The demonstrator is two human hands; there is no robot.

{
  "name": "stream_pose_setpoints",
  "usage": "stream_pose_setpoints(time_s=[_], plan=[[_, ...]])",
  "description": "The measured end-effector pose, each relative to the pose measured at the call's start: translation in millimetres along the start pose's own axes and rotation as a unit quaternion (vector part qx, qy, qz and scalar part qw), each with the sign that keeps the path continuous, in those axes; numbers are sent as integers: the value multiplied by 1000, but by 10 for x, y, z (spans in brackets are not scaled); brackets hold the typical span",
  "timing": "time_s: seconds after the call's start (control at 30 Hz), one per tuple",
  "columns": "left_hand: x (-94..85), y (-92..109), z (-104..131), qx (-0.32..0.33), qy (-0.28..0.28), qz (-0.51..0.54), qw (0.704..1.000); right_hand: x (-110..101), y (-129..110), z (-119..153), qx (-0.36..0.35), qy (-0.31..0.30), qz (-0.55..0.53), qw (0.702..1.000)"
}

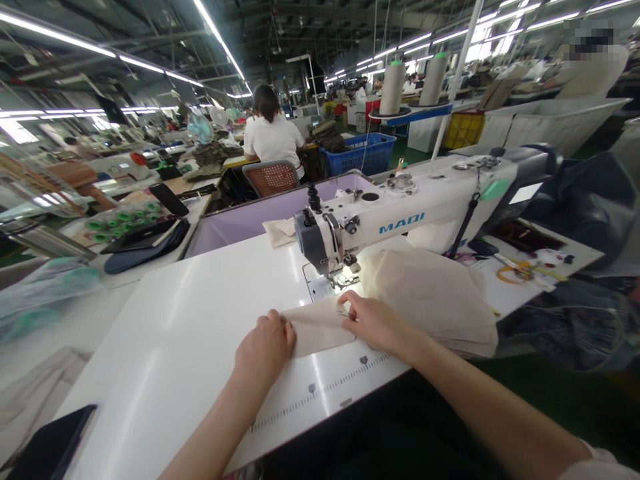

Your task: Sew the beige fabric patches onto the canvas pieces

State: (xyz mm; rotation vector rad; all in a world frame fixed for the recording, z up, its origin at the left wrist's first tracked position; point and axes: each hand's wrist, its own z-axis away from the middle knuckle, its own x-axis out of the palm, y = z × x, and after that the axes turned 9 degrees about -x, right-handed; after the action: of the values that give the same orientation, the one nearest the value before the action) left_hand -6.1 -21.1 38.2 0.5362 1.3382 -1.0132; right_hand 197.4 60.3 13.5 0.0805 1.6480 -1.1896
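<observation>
A flat, roughly rectangular piece of beige fabric [317,328] lies on the white sewing table just in front of the needle area. My left hand [266,343] has its fingers curled over the fabric's left edge, gripping it. At the right end, my right hand [375,323] is closed, thumb and forefinger bent toward each other over the cloth. A thin dark thing shows between those fingers, too small to name. Behind the fabric stands a white sewing machine [400,207], its presser foot lit by a lamp. A stack of beige fabric [425,293] rests right of my right hand.
Another beige fabric piece [280,232] lies left of the machine head. Orange-handled scissors [515,272] sit at the table's right. A dark phone-like slab [55,443] is at lower left. Beyond are a lilac bin [225,227], a blue basket [360,157] and a seated person [273,137].
</observation>
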Motion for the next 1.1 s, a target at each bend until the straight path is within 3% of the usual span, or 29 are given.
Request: stream_pose_setpoints(time_s=[0.2, 0.37, 0.47, 0.53, 0.6, 0.8, 1.1], plan=[[-10, -16, -3, -8, -4, 3, 1000, 54, -25, 78, -35, 9, 87, 996], [-59, 21, 18, -1, 1, -8, 1000, 126, 34, 213, -152, 14, 182, 971], [-7, 185, 68, 147, 75, -2, 986, 163, 75, 256, -190, 3, 201, 961], [83, 324, 68, 278, 128, 28, 951, 169, 88, 253, -192, 3, 208, 959], [182, 439, 18, 326, 163, 58, 929, 156, 94, 226, -182, 4, 215, 960], [249, 525, -217, 324, 190, 77, 924, 85, 130, 92, -168, 15, 212, 963], [258, 499, -322, 323, 201, 99, 920, 64, 155, 9, -162, 0, 197, 967]])
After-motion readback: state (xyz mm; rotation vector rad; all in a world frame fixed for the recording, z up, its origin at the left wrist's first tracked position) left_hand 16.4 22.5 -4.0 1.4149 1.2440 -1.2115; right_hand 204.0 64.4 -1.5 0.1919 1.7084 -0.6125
